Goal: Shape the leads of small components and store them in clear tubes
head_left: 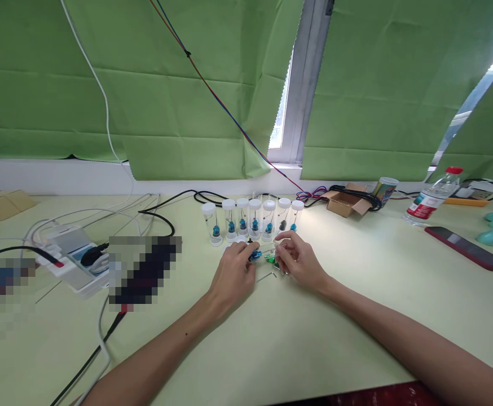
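Observation:
My left hand [234,269] is closed, its thumb and forefinger at a small blue piece [255,255] that looks like those in the tubes. My right hand [300,260] is pinched, with fingertips together over something small and pale that I cannot make out. Between the hands lies a small green piece [271,259], partly hidden by the right fingers. A thin bent metal rod [265,277] rests on the table just below it. Behind both hands stands a row of several clear tubes [229,217] with white caps, most holding a small blue piece with a thin wire.
On the table [272,338], a power strip [77,262] and cables lie at left. Further right are an open cardboard box [346,203], a can [385,190], a tilted water bottle [432,197] and a red-edged phone [469,248]. Green blinds [187,96] hang behind.

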The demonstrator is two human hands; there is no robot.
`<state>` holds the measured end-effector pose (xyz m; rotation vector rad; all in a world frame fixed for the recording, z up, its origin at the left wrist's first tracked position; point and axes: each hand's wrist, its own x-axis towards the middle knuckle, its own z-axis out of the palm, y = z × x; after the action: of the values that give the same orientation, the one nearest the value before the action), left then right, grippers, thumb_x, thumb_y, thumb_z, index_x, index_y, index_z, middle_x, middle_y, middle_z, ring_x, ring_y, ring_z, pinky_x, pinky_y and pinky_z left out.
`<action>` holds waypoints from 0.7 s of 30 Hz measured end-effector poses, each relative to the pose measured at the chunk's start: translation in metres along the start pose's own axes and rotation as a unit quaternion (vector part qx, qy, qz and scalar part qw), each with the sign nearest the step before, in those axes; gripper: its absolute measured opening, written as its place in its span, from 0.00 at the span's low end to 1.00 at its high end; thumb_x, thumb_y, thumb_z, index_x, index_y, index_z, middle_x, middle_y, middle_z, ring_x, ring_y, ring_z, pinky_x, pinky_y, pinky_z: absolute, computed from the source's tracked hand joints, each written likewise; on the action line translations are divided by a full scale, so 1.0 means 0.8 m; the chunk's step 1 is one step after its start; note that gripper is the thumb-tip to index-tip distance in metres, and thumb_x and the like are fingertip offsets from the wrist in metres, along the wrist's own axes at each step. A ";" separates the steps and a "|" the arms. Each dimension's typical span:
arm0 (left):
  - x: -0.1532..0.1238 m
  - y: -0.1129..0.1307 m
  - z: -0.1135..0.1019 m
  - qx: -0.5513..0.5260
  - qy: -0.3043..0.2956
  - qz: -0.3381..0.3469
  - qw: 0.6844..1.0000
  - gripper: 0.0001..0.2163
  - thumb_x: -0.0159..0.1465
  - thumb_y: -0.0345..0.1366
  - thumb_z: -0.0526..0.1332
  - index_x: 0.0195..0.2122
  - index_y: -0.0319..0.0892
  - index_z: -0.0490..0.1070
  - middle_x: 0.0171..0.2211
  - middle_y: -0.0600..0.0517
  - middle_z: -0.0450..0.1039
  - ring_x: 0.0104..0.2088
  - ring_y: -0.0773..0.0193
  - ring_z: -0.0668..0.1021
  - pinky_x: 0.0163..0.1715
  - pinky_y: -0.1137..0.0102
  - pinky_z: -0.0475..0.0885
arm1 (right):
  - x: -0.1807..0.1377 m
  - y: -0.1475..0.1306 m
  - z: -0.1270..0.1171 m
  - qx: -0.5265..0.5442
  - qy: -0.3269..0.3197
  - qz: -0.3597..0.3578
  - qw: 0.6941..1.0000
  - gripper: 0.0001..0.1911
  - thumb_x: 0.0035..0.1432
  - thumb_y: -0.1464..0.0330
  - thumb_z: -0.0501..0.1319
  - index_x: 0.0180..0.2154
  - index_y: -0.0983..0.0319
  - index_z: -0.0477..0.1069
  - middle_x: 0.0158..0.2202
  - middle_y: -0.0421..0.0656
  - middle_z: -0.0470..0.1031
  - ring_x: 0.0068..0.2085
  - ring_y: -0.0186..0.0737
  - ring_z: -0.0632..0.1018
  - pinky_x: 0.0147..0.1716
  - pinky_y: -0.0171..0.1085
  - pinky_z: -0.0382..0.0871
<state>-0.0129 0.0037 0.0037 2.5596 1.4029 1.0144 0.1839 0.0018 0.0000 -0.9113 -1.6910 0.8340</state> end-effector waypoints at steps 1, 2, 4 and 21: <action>0.000 0.000 0.000 0.000 0.000 0.000 1.000 0.22 0.55 0.21 0.54 0.49 0.42 0.71 0.40 0.47 0.73 0.42 0.56 0.74 0.43 0.62 0.70 | 0.000 0.000 0.000 0.001 -0.003 0.002 1.000 0.13 0.65 0.58 0.54 0.44 0.60 0.62 0.26 0.37 0.69 0.20 0.30 0.70 0.19 0.31 0.63; 0.000 0.000 0.000 0.001 -0.001 0.000 1.000 0.22 0.55 0.20 0.54 0.49 0.42 0.71 0.40 0.47 0.73 0.42 0.56 0.74 0.43 0.62 0.70 | 0.000 0.001 0.000 0.002 -0.005 0.003 1.000 0.13 0.65 0.58 0.54 0.44 0.60 0.62 0.26 0.37 0.69 0.20 0.30 0.70 0.18 0.31 0.63; 0.000 0.000 0.000 0.001 -0.002 0.000 1.000 0.22 0.54 0.20 0.54 0.49 0.41 0.71 0.40 0.47 0.73 0.42 0.56 0.74 0.43 0.62 0.70 | 0.000 0.002 0.001 0.002 -0.006 0.004 1.000 0.13 0.65 0.58 0.54 0.45 0.59 0.62 0.26 0.37 0.69 0.20 0.30 0.70 0.18 0.31 0.63; 0.005 -0.006 0.001 -0.020 0.005 -0.022 1.000 0.21 0.56 0.22 0.53 0.50 0.43 0.71 0.44 0.47 0.74 0.47 0.55 0.75 0.47 0.61 0.70 | 0.001 0.005 0.000 0.031 0.007 0.015 0.999 0.16 0.68 0.55 0.47 0.47 0.59 0.60 0.28 0.39 0.73 0.19 0.31 0.73 0.16 0.31 0.64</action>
<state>-0.0147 0.0095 0.0036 2.4881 1.4182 1.0402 0.1843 0.0045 -0.0027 -0.9001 -1.6348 0.8924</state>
